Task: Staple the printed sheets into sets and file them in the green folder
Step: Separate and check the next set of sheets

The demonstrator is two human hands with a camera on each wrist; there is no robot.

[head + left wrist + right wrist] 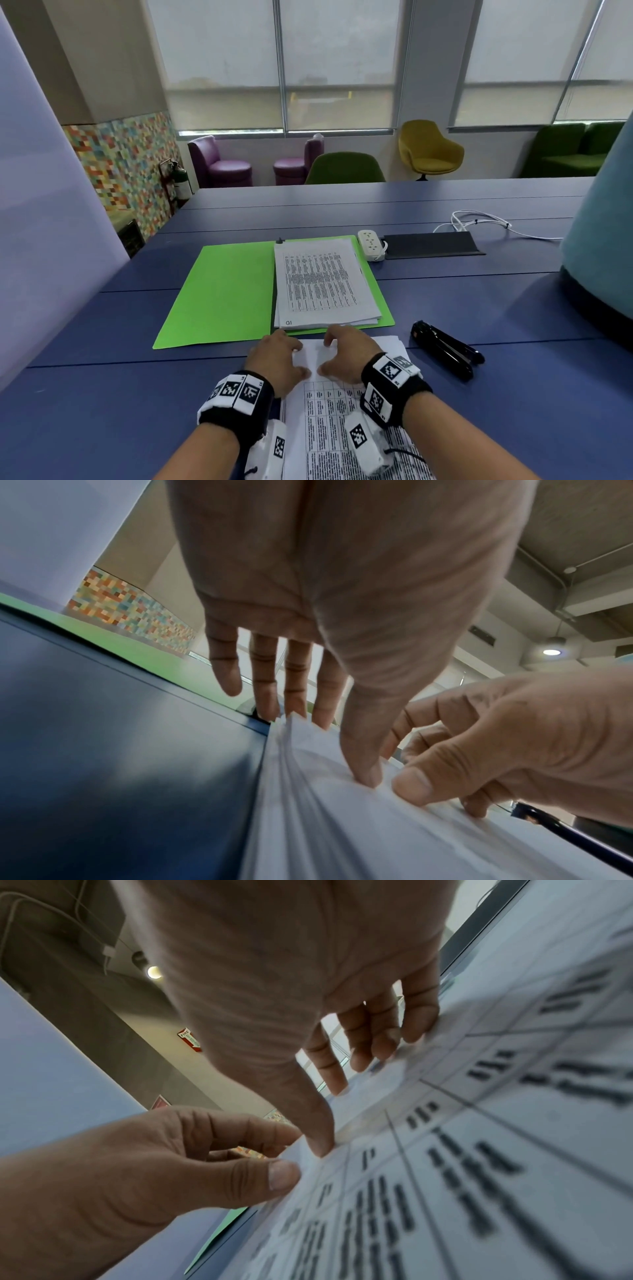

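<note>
An open green folder (222, 294) lies flat on the blue table (102, 394), and a stack of printed sheets (322, 284) rests on its right half. Closer to me lies a second pile of printed sheets (342, 428). Both hands are on that pile's far end. My left hand (291, 356) has its straight fingers at the far edge and its thumb pressed on top. My right hand (337, 354) sets bent fingertips and thumb on the top sheet. The wrist views show the pile (342, 831) (479, 1150) under the left hand (329, 739) and right hand (349, 1104). A black stapler (445, 349) lies just right of the pile.
A white power strip (371, 244) and a black cable hatch (431, 244) sit behind the folder, with a white cable (479, 222) beyond. A large teal object (603, 240) stands at the right. A pale partition (44, 205) borders the left. Chairs stand past the table's far edge.
</note>
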